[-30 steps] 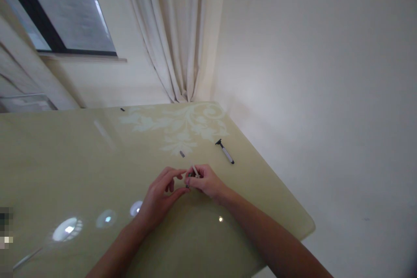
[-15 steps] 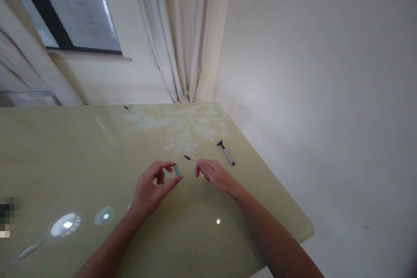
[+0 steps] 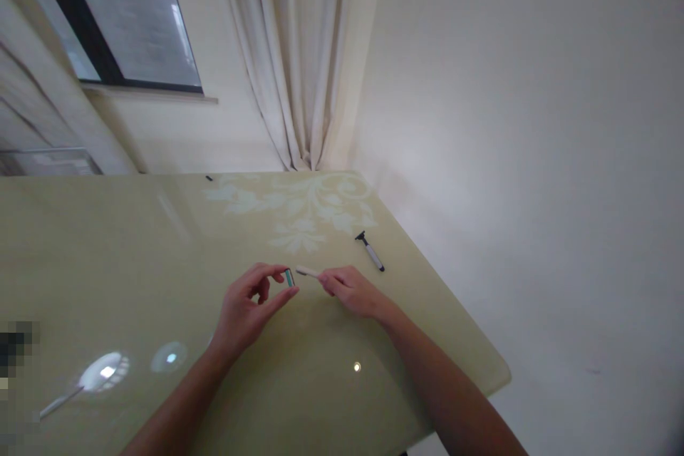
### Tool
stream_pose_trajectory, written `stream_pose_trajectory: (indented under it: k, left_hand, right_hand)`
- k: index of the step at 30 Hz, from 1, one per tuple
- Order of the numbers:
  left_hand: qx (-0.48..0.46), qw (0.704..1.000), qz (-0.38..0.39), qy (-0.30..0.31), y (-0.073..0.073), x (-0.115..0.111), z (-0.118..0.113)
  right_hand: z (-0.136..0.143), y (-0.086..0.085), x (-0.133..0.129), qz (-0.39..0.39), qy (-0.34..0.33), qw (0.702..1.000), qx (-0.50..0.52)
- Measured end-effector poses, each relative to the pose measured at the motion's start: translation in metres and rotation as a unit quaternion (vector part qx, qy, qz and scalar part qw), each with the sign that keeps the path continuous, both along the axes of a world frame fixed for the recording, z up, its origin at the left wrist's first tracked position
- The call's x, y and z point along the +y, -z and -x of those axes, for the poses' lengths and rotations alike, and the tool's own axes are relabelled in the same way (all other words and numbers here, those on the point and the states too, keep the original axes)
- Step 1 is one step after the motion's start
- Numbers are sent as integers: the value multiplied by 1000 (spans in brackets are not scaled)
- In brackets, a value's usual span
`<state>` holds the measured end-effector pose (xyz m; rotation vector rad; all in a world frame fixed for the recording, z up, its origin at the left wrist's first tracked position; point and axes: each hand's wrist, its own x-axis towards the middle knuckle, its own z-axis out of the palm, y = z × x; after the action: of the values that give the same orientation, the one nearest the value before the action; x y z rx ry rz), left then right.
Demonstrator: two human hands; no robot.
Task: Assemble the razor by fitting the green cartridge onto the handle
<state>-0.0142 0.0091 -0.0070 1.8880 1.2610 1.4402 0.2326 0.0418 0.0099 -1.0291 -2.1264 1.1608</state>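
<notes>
My left hand (image 3: 246,305) pinches a small razor cartridge (image 3: 289,278) with a green strip between thumb and forefinger, one narrow end at each fingertip. Opposite it, my right hand (image 3: 350,290) is closed round a pale toothbrush (image 3: 308,272). The brush head points left, very near the cartridge; its back is toward me, so the bristles are hidden. Whether brush and cartridge touch I cannot tell. Beyond my right hand a razor handle (image 3: 372,254), grey with black ends, lies on the table.
The glossy greenish-yellow table (image 3: 133,249) has a white floral pattern near its far corner. A small dark piece (image 3: 209,178) lies at the far edge. At the lower left is a thin white stick-like thing (image 3: 61,402). A wall (image 3: 507,157) stands along the right side, and a curtain (image 3: 299,50) hangs behind.
The toothbrush has turned over, from dark bristles showing to its pale back showing, and its head has moved slightly left and down toward the cartridge. My left hand has barely moved.
</notes>
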Motion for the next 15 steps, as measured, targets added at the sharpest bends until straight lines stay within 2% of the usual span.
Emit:
stream_pose_trajectory:
  k: [5, 9, 13, 15]
  left_hand:
    - [-4, 1000, -1, 1, 1, 0, -1]
    - [2, 1000, -1, 10, 1, 0, -3]
    - [11, 1000, 1, 12, 1, -1, -4]
    - [9, 1000, -1, 8, 1, -1, -3]
  right_hand:
    - [1, 2, -1, 32, -38, 999, 20]
    - [2, 2, 0, 9, 0, 1000, 0]
    - [2, 1, 0, 29, -35, 999, 17]
    - [1, 2, 0, 16, -25, 1000, 9]
